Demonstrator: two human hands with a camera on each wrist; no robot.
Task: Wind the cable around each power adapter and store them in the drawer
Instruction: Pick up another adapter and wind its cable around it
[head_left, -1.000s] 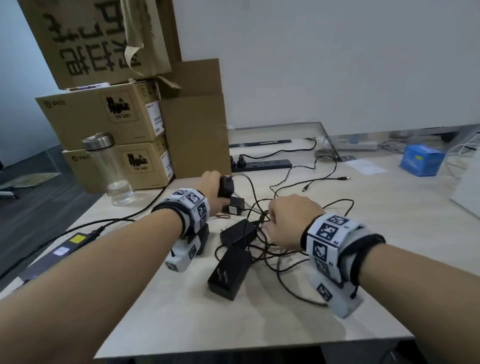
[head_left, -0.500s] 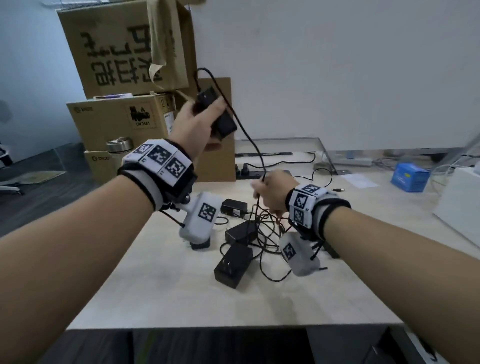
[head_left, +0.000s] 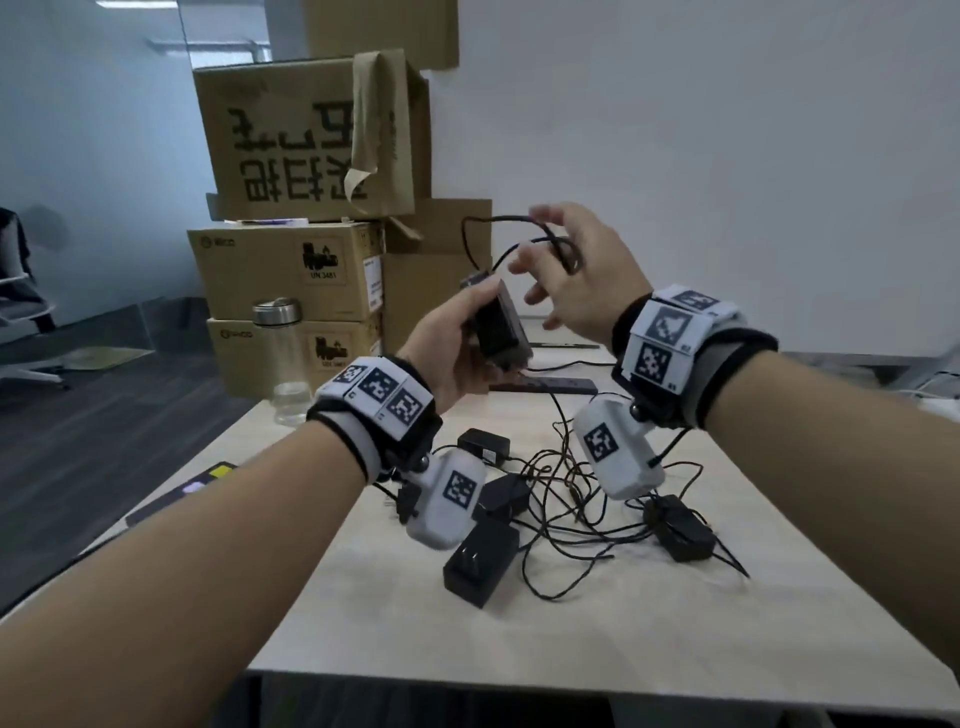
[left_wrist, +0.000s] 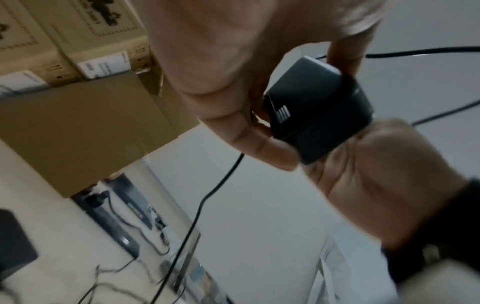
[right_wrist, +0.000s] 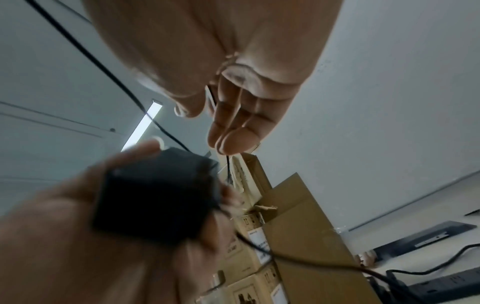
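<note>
My left hand (head_left: 485, 325) grips a black power adapter (head_left: 504, 338) in the air above the table, thumb on one side and fingers on the other (left_wrist: 342, 59). Its thin black cable (head_left: 498, 221) arcs up and over to my right hand (head_left: 550, 249), which pinches the cable between thumb and fingers (right_wrist: 228, 123) just right of the adapter (right_wrist: 155, 197). From the adapter a length of cable (left_wrist: 207, 197) hangs down to the table. Several more black adapters (head_left: 480, 561) lie in a tangle of cables (head_left: 566, 514) on the table below my wrists.
Stacked cardboard boxes (head_left: 311, 145) stand at the table's far left, with a glass bottle (head_left: 285, 358) in front. A black power strip (head_left: 545, 384) lies at the back. A flat dark device (head_left: 182, 493) sits by the left edge. The table's near edge (head_left: 519, 680) is below.
My right hand rose from the cable pile on the table and now holds the cable beside the adapter. My left hand came down and toward the centre with the adapter.
</note>
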